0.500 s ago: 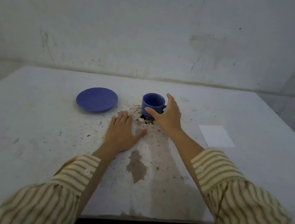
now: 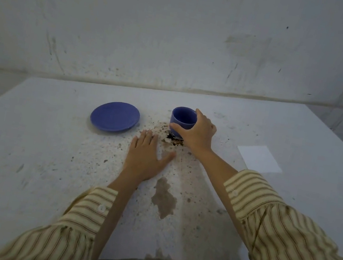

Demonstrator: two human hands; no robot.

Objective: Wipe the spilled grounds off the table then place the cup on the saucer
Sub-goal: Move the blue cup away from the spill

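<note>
The right hand [image 2: 197, 133] reached forward across the table [image 2: 26, 151] and was wrapped around the blue cup [image 2: 182, 118], the thumb pressed against the cup's near left side and the fingers curled around its far right side, with the index fingertip at the rim. The cup stood upright on the table, its open mouth facing up, with a dark clump of grounds [image 2: 172, 138] touching its base on the near side. The right forearm ran bare from the wrist back to a rolled, striped sleeve [image 2: 253, 191]. The left hand [image 2: 144, 158] lay flat, palm down on the table, fingers together and pointing away from the person, the thumb spread out to the right; it held nothing. Its fingertips rested just beside the darkest scatter of grounds, and finer specks spread out on the table around it. The left wrist was straight, the forearm emerging from a striped cuff with a white button [image 2: 102, 208]. The blue saucer [image 2: 115, 116] sat to the left of the cup, apart from it, with nothing on it. A brownish wet stain [image 2: 163, 197] marked the table nearer the person, between the two forearms. A white square of paper [image 2: 260, 158] lay flat to the right, well apart from the cup.
</note>
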